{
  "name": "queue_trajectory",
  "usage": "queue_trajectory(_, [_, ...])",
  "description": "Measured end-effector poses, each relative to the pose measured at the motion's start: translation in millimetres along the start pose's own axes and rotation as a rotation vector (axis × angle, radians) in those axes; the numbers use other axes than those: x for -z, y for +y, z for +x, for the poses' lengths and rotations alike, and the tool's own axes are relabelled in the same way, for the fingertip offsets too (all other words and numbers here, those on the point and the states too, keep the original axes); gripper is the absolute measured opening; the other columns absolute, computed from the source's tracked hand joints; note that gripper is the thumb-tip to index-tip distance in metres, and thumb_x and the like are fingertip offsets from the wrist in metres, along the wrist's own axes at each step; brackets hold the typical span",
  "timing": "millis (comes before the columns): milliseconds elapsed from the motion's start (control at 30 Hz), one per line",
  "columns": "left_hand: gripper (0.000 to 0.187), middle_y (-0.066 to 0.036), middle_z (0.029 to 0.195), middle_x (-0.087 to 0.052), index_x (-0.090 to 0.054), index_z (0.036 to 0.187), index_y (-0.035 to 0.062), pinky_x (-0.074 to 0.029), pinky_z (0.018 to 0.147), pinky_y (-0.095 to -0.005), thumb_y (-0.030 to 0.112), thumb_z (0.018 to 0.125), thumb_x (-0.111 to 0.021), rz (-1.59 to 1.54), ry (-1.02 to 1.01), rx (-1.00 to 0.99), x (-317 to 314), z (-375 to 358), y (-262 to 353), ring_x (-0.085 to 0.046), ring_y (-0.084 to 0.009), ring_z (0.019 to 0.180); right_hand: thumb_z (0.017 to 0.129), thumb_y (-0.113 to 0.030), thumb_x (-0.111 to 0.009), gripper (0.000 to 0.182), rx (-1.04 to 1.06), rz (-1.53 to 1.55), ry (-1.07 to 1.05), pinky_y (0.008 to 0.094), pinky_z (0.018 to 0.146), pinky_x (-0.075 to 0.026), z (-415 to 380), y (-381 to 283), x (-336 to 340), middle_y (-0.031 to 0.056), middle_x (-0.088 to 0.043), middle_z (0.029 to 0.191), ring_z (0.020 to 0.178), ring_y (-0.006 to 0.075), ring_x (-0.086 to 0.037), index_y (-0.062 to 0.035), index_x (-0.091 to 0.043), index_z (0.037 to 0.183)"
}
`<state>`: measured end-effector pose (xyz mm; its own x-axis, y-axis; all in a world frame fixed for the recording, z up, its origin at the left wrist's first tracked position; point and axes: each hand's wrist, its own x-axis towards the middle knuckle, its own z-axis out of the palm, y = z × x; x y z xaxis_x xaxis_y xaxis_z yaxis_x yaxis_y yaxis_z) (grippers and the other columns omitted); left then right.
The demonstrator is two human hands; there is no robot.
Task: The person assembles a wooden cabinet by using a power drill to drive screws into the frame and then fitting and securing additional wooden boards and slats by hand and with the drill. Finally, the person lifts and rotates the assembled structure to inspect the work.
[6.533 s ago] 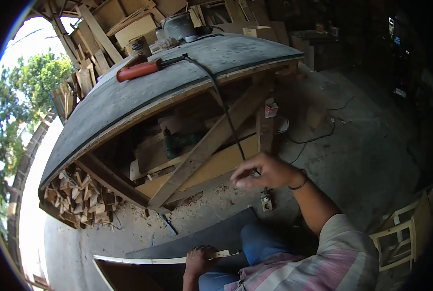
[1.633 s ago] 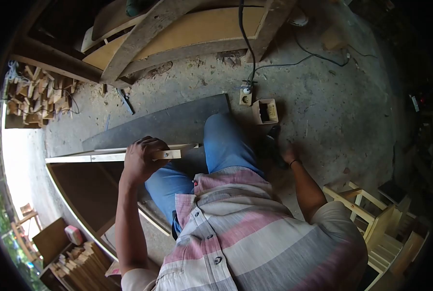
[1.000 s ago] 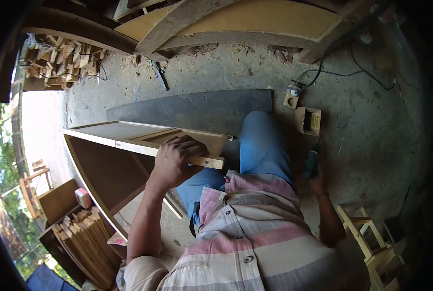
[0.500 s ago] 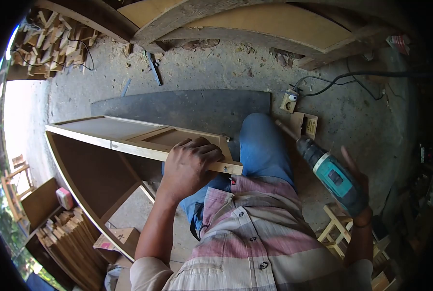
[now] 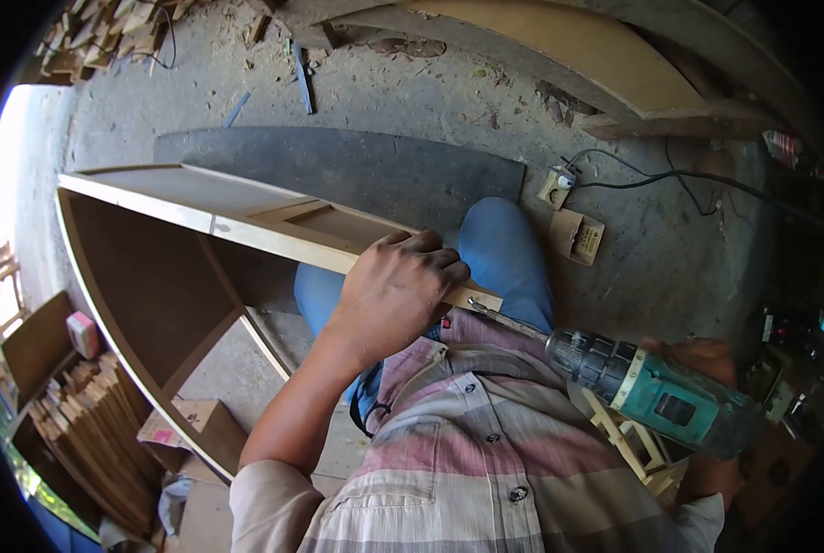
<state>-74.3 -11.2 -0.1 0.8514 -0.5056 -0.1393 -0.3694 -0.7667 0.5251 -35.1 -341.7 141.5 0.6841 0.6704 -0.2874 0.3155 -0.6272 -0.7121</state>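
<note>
My left hand (image 5: 395, 290) is clamped over the wooden frame (image 5: 273, 226) end resting on my knee. My right hand (image 5: 707, 364), wrapped around the drill (image 5: 656, 392), has swung in: its bit now meets the frame just beside my knuckles, ready for driving.

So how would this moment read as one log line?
left hand: grips cabinet frame | right hand: holds cordless drill, bit at frame end

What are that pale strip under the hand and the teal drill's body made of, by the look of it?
The strip looks like bare, unfinished wood: pale and matte, with square-cut edges. The drill seems moulded plastic, teal with a black ribbed nose, faintly glossy; its bit looks metal.
</note>
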Motion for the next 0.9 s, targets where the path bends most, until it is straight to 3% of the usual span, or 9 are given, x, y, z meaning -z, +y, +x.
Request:
queue_trajectory(433, [0.015, -0.003, 0.089, -0.067, -0.065, 0.085, 0.0100, -0.051, 0.086, -0.0342, 0.018, 0.073, -0.066, 0.028, 0.047, -0.038, -5.4, -3.9, -3.3, -0.062, -0.0217, 0.097, 0.067, -0.020, -0.079, 0.051, -0.028, -0.076, 0.024, 0.0259, 0.057, -0.052, 1.6, -19.6, -0.9, 0.0102, -0.070, 0.071, 0.058, 0.0163, -0.069, -0.0005, -0.071, 0.114])
queue_trajectory(733, [0.010, -0.004, 0.083, -0.066, -0.063, 0.079, 0.0096, -0.052, 0.084, -0.0343, 0.017, 0.074, -0.065, 0.006, 0.131, -0.052, -10.4, -7.2, -5.1, -0.063, -0.0225, 0.094, 0.068, -0.021, -0.078, 0.053, -0.063, -0.176, -0.037, 0.0267, 0.060, -0.054, 9.2, -35.3, 9.9, 0.0147, -0.074, 0.084, 0.065, 0.0182, -0.071, 0.0006, -0.070, 0.116])
queue_trajectory(833, [0.009, -0.004, 0.083, -0.066, -0.064, 0.080, 0.0096, -0.052, 0.082, -0.0347, 0.017, 0.075, -0.064, 0.008, 0.136, -0.070, -11.3, -7.8, -6.0, -0.063, -0.0225, 0.093, 0.068, -0.018, -0.077, 0.050, -0.054, -0.196, -0.009, 0.0277, 0.058, -0.053, 18.4, -52.7, 9.9, 0.0143, -0.073, 0.080, 0.060, 0.0204, -0.070, 0.0029, -0.070, 0.112])
queue_trajectory(900, [0.008, -0.005, 0.082, -0.066, -0.064, 0.080, 0.0095, -0.052, 0.081, -0.0350, 0.016, 0.076, -0.063, 0.010, 0.154, -0.081, -13.2, -7.2, -7.2, -0.063, -0.0225, 0.092, 0.067, -0.020, -0.075, 0.037, -0.121, -0.296, -0.172, 0.0301, 0.053, -0.049, 29.5, -72.0, 20.3, 0.0141, -0.067, 0.069, 0.054, 0.0262, -0.066, -0.0002, -0.071, 0.098])
